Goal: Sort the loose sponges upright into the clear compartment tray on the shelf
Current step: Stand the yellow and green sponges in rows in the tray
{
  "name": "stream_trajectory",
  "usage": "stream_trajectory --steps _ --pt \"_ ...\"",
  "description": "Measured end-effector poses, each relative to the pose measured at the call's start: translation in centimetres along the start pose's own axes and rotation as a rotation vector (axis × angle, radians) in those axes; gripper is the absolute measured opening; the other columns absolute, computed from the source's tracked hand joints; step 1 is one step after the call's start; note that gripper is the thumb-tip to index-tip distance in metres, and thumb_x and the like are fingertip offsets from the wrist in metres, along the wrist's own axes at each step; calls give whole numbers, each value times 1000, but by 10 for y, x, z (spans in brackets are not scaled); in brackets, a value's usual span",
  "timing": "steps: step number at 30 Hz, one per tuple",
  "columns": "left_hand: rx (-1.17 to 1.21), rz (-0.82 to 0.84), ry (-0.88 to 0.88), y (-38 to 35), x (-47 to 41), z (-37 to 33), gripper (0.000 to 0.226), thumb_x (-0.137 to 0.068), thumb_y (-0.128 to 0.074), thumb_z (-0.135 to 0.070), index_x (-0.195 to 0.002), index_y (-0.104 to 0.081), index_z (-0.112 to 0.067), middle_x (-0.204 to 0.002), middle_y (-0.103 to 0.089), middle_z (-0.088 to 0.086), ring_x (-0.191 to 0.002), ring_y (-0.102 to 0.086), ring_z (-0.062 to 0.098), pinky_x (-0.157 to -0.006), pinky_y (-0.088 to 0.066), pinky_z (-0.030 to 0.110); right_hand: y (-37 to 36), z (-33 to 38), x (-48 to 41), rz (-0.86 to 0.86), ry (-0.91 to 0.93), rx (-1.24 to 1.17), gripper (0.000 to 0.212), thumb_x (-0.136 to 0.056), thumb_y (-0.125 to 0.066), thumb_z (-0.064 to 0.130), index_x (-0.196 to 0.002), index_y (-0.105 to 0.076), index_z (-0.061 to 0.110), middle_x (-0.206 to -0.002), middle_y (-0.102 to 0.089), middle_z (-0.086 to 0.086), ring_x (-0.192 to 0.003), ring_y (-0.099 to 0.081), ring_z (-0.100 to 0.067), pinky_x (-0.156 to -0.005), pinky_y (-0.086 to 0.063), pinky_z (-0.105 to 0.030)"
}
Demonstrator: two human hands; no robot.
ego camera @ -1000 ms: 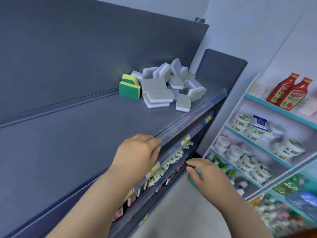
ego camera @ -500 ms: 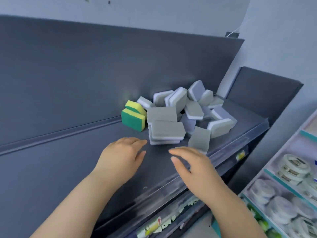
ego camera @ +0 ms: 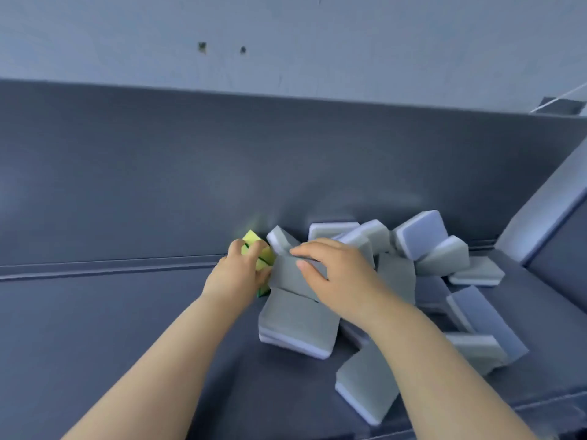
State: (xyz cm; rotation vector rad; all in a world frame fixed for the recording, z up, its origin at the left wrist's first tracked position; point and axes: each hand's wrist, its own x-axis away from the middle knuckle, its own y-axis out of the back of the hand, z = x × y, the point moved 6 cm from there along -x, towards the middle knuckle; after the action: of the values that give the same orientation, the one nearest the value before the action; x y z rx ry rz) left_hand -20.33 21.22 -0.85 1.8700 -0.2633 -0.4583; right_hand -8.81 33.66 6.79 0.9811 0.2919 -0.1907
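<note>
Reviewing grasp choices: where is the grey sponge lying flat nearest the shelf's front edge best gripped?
Probably from above, at its near end: pinch the front grey sponge across its two long sides. It lies flat, grey face up, so only its edges can be pinched, and the right forearm hides its far end.

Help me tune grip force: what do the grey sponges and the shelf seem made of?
Grey sponges: likely soft foam, matte grey face over a paler layer visible at the edges. Shelf: probably painted metal, smooth dark grey, faint sheen.
</note>
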Motion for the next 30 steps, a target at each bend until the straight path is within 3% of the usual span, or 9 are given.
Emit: stream_trajectory --steps 4,8,13,17,21,23,27,30 --pt "191 7 55 -1 0 2 42 -88 -56 -19 -127 -40 -17 -126 -42 9 -89 -57 29 -70 -46 32 -10 2 -37 96 60 45 27 -94 -45 24 -117 -59 24 -120 -56 7 -111 -49 -13 -93 -42 -33" --pt "259 -72 209 7 7 19 39 -78 -42 5 -109 -42 -19 -102 -46 -2 -73 -48 27 -57 -35 30 -22 6 -60 168 110 113 28 -94 -44 24 -118 -57 24 -123 -54 5 -113 -48 -16 -92 -43 -35" --pt "218 -115 261 16 27 34 39 -77 -40 4 -106 -40 -23 -97 -42 -7 -75 -46 26 -57 -36 31 -47 10 -82 251 132 194 31 -91 -48 23 -122 -52 22 -126 -49 3 -112 -49 -21 -90 -45 -37" --pt "299 -175 299 27 44 38 38 -78 -41 2 -103 -40 -26 -94 -45 -6 -66 -44 20 -52 -36 29 -81 19 -88 415 147 282 53 -87 -53 29 -137 -35 27 -142 -37 2 -124 -41 -24 -96 -41 -38" --pt "386 -264 314 40 58 40 33 -80 -41 2 -98 -41 -25 -93 -48 -7 -66 -46 19 -54 -40 31 -98 26 -83 483 109 123 70 -85 -58 36 -144 -19 34 -146 -30 0 -127 -39 -23 -95 -40 -33" --pt "426 -331 295 47 63 39 32 -81 -42 1 -99 -43 -25 -98 -51 -6 -75 -47 20 -59 -42 33 -96 32 -79 475 108 38 69 -84 -60 37 -142 -22 34 -142 -34 -1 -125 -40 -23 -92 -38 -30" --pt "534 -467 271 60 75 42 49 -81 -50 -1 -121 -43 -28 -112 -52 -10 -94 -50 14 -68 -39 21 -74 41 -72 297 123 -108 50 -77 -68 30 -121 -44 32 -122 -46 5 -109 -48 -17 -86 -42 -31" --pt "685 -484 367 67 89 46 60 -82 -50 -5 -131 -38 -35 -107 -56 -17 -87 -54 5 -63 -40 16 -55 37 -63 154 99 -185 39 -76 -70 30 -106 -46 30 -110 -46 10 -95 -44 -10 -71 -32 -24"
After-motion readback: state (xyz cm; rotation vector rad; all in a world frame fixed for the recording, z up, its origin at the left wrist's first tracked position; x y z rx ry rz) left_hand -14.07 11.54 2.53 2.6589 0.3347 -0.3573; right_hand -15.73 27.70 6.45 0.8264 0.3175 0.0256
